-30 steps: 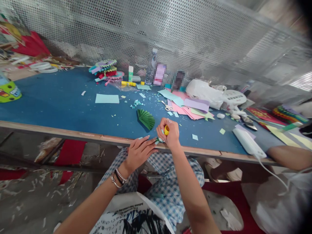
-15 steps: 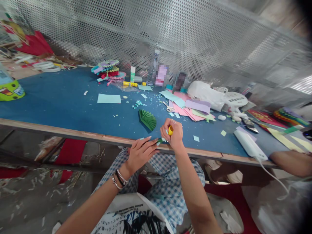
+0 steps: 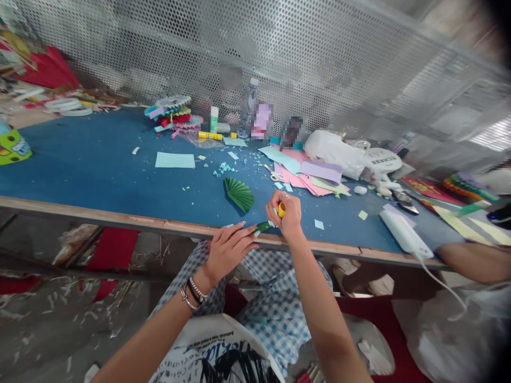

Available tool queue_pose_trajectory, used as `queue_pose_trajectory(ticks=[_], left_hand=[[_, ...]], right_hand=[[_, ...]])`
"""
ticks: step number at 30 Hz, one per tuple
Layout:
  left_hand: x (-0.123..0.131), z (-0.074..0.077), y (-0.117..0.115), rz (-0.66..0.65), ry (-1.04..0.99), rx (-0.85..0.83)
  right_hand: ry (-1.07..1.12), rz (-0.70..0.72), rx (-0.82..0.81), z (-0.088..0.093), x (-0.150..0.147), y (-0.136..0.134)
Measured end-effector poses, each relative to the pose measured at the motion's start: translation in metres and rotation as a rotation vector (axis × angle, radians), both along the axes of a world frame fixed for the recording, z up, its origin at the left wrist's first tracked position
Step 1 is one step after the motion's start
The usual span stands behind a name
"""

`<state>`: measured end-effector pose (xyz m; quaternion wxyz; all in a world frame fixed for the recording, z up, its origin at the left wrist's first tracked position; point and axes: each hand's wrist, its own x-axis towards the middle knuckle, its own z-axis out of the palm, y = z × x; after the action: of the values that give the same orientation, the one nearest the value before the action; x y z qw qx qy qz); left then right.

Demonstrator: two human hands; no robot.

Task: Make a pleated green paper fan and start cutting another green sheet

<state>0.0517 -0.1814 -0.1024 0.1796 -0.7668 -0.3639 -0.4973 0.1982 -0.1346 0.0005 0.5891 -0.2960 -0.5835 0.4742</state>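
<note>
My left hand [image 3: 228, 249] lies flat at the table's front edge, fingers stretched out over a narrow green folded paper [image 3: 262, 228]. Part of that paper is hidden under the fingers. In my right hand [image 3: 291, 217], closed, is a yellow glue stick [image 3: 281, 209], its lower end at the right end of the green paper. The fingers cover most of the stick. Just beyond my hands a pleated green paper fan [image 3: 238, 194] rests partly spread on the blue table [image 3: 99, 175].
Scissors [image 3: 274, 174] and coloured paper sheets [image 3: 309, 181] lie to the right. A pale blue sheet [image 3: 174, 160] and paper scraps are on the left. A white power bank-like block [image 3: 405, 234] with a cable sits near another person's arm [image 3: 471, 260]. A bottle [image 3: 246, 109] stands behind.
My right hand has shifted slightly right with the glue stick, and more of the green paper shows between my hands. My left hand stays on the paper. The view has tilted a little.
</note>
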Motion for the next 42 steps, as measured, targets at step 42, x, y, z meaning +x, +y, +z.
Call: queue_pose_trajectory(ticks=[42], left_hand=[[0.0, -0.002, -0.001, -0.001, -0.017, -0.023]], right_hand=[[0.055, 0.032, -0.04, 0.025, -0.006, -0.015]])
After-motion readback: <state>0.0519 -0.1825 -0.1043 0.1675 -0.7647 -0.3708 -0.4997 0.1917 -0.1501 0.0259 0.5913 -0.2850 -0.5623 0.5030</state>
